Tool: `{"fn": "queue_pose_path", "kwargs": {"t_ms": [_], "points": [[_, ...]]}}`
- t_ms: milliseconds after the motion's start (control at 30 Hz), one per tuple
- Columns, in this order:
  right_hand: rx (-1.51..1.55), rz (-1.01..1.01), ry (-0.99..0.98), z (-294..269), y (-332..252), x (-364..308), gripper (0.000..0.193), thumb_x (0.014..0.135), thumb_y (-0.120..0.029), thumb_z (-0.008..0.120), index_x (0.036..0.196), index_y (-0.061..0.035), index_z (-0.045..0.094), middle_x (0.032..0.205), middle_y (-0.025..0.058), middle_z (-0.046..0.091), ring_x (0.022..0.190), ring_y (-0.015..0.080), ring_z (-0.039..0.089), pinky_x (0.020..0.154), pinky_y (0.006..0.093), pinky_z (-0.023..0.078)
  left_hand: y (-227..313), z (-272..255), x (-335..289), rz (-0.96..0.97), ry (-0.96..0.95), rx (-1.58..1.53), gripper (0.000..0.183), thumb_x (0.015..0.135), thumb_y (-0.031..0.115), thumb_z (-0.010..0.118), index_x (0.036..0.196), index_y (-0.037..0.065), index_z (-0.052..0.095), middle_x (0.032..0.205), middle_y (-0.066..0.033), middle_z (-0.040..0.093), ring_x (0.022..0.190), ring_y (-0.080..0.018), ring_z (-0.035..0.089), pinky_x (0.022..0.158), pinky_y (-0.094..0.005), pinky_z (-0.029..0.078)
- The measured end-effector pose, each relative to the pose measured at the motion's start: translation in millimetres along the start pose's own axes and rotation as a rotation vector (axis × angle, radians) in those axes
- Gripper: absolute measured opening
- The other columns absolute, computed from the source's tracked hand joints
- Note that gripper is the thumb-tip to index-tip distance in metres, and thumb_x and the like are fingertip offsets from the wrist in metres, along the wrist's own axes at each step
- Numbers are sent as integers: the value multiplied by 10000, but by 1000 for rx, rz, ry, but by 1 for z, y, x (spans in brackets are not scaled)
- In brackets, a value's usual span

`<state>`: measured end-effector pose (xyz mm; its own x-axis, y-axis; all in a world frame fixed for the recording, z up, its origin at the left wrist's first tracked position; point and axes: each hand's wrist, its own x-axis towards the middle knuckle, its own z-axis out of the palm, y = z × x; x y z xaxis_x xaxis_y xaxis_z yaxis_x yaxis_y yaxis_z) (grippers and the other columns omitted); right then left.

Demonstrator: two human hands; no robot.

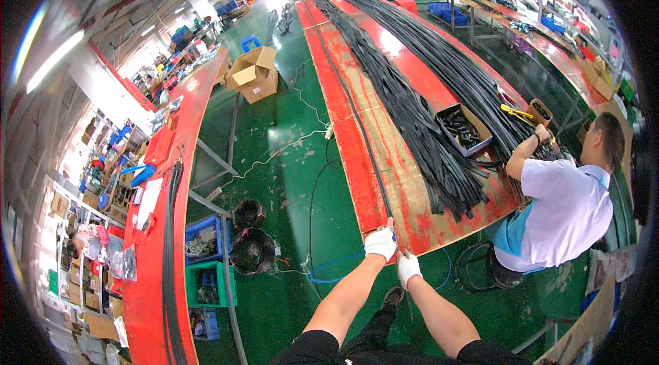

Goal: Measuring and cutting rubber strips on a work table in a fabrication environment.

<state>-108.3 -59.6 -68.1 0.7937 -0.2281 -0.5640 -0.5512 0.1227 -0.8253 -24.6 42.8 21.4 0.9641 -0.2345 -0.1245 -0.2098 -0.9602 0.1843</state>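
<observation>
At the near end of the long red table point(362, 195), my left hand point(380, 243), in a white glove with bare fingertips, is closed around the near end of a long black tube point(376, 171). The tube runs away along the table's left side. A small bit of blue shows by the fingers; its kind is unclear. My right hand point(408, 267), also gloved, is just right of and below the left, at the table's end edge. Its fingers are closed, and what they hold is hidden. A thin dark strand hangs below it.
Bundles of black strips point(412, 114) cover the table's middle and right. A box of black pieces point(463, 128) sits among them. At right a seated person point(559, 207) works near yellow-handled pliers point(516, 113). Left are another red table point(189, 125), a cardboard box point(252, 75) and floor cables point(274, 154).
</observation>
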Motion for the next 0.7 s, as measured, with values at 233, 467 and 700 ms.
{"fn": "queue_pose_path", "kwargs": {"t_ms": [233, 467, 700], "points": [[-50, 17, -54, -15, -25, 13, 283, 1096, -326, 517, 1022, -72, 616, 705, 13, 532, 544, 161, 482, 484, 350, 385, 6, 1, 9, 13, -29, -20, 585, 975, 242, 515, 1556, 172, 499, 1072, -176, 724, 911, -363, 742, 786, -498, 586], [-61, 73, 63, -56, 79, -96, 372, 1066, -316, 593, 1120, 37, 696, 857, 45, 637, 773, 144, 525, 685, 340, 432, 21, 53, -37, 97, -66, -26, 660, 930, 228, 543, 1582, 167, 461, 1024, -180, 731, 876, -377, 739, 778, -503, 592], [-86, 33, 37, -73, 57, -96, 312, 1054, -287, 625, 1089, 11, 710, 822, 46, 665, 706, 151, 559, 637, 326, 459, 24, 53, -55, 65, -36, -36, 667, 909, 212, 577, 1567, 162, 484, 1015, -178, 719, 870, -362, 736, 775, -499, 586]]}}
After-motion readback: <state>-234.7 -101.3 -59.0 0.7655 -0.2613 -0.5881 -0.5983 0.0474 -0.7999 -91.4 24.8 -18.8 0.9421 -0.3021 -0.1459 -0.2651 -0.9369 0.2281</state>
